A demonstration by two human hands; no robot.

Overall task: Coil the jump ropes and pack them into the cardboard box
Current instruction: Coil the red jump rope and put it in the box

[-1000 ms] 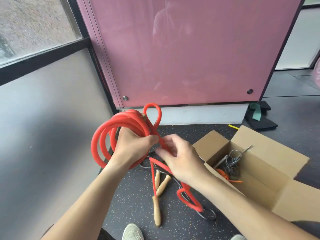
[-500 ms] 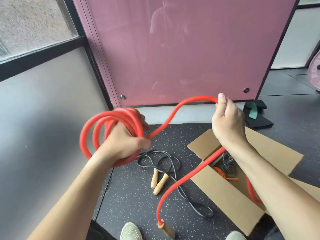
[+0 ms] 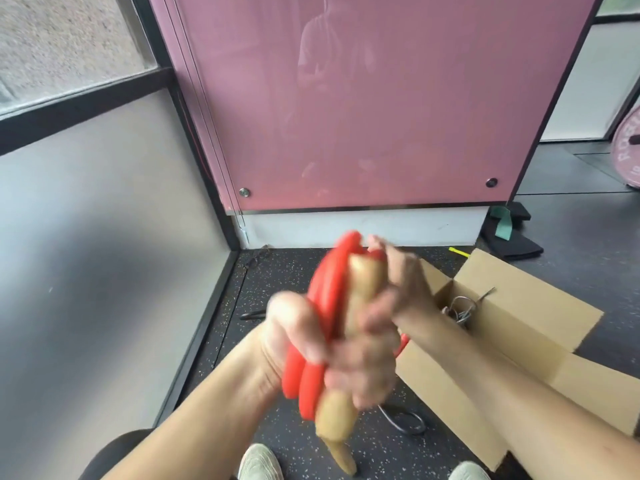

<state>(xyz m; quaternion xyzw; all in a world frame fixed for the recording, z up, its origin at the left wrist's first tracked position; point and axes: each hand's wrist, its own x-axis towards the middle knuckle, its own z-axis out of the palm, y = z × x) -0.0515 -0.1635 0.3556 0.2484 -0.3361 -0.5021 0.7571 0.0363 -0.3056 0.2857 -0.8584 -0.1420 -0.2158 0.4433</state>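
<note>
Blurrily, left hand [image 3: 294, 327] and right hand [image 3: 403, 285] clutch coiled rope [image 3: 327, 292]

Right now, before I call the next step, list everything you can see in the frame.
red jump rope: one, red, coiled, held up left of the box
wooden handles: two, tan, one against the coil, one hanging below
cardboard box: one, brown, open, on the floor, right
grey rope: one bundle, grey, inside the box
black rope: one, black, on the floor under the hands
pink panel: one, pink, straight ahead
shoes: two, pale, bottom edge
left hand: grips the red coil
right hand: at the coil's top, blurred, grip unclear
</note>
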